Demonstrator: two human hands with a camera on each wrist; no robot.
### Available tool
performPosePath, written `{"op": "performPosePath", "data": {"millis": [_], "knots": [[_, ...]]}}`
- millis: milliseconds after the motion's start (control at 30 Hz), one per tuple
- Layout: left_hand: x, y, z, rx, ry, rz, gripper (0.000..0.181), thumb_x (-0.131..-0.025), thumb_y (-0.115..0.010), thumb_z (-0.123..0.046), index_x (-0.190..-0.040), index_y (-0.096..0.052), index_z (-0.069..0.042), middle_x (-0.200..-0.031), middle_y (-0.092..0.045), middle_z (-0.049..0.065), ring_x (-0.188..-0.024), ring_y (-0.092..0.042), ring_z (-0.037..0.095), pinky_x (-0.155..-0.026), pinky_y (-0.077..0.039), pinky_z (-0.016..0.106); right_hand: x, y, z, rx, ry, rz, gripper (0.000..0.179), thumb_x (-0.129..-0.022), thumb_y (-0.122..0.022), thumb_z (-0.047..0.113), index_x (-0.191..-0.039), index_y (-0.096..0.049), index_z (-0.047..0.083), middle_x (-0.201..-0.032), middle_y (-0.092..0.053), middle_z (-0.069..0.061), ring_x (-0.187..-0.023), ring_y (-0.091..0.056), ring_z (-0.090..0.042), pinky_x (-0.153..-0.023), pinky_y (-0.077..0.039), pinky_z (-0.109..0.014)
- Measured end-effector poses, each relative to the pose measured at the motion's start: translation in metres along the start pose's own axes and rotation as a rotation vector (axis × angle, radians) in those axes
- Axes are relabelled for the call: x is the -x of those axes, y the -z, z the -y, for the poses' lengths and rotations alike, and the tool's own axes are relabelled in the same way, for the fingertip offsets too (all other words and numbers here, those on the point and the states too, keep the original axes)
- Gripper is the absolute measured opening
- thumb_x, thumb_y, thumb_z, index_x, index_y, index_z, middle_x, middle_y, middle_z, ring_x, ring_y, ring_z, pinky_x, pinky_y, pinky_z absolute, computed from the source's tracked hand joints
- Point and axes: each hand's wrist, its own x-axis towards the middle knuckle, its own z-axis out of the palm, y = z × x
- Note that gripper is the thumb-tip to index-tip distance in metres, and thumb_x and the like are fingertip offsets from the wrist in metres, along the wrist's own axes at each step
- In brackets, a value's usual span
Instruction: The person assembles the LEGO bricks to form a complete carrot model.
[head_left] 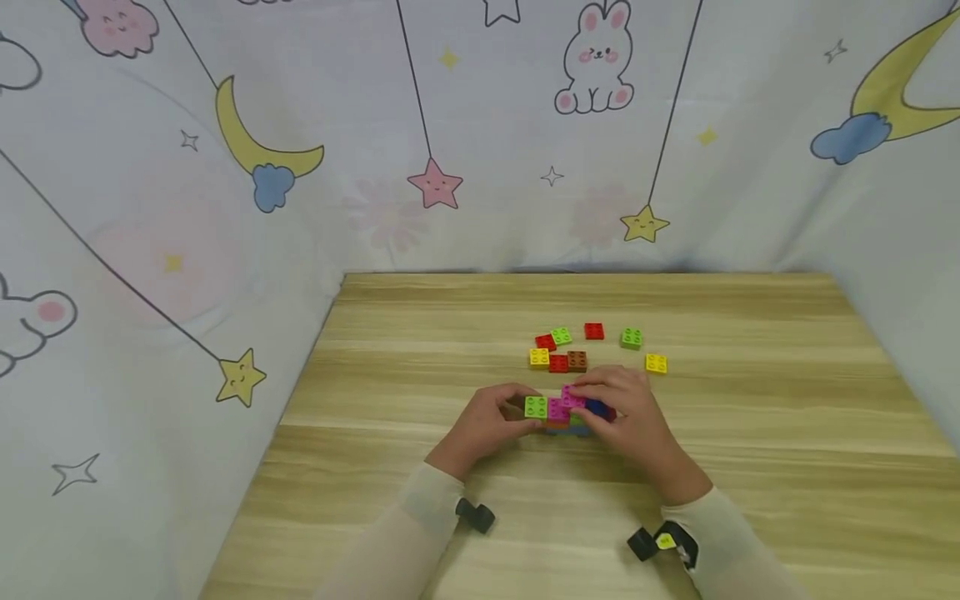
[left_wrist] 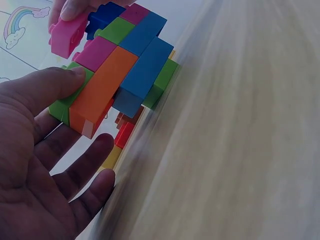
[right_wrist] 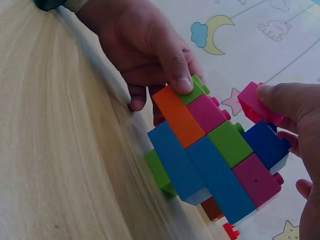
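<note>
A stepped build of toy building bricks stands on the table, with green, blue, orange, pink and dark blue bricks joined in layers. My left hand holds its left end, thumb on the light green brick above the long orange brick. My right hand pinches a loose pink brick between thumb and fingers. In the right wrist view this brick hangs just above the build, beside the dark blue brick, with a gap below it. The left hand's lower fingers are spread, touching no brick.
Behind the build lie several loose bricks: yellow, brown, red, green and another yellow one farther right. The wooden table meets a printed cloth backdrop at its far edge.
</note>
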Motion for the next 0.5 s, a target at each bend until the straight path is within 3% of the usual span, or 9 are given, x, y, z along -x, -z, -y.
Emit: {"op": "performPosePath", "data": {"millis": [267, 500], "knots": [[-0.0001, 0.0006, -0.0012, -0.002, 0.018, 0.003, 0.032, -0.089, -0.084, -0.029, -0.119, -0.075, -0.028, -0.105, -0.072, -0.005, -0.086, -0.070, 0.014, -0.077, -0.058, 0.035, 0.0029, -0.0073, -0.0041, -0.042, -0.056, 0.007, 0.026, -0.077, -0.091, 0.010, -0.101, -0.081, 0.015, -0.116, -0.076, -0.005, -0.115, -0.065, -0.024, -0.093, -0.031, -0.045], [-0.0011, -0.0002, -0.0002, 0.013, 0.024, 0.007, 0.032, -0.088, -0.085, -0.030, -0.119, -0.075, -0.027, -0.103, -0.072, -0.005, -0.085, -0.071, 0.015, -0.075, -0.058, 0.034, 0.0031, -0.0057, -0.0028, 0.010, -0.065, 0.030, 0.025, -0.077, -0.093, 0.014, -0.098, -0.079, 0.018, -0.115, -0.076, 0.001, -0.116, -0.065, -0.024, -0.096, -0.028, -0.051]]}}
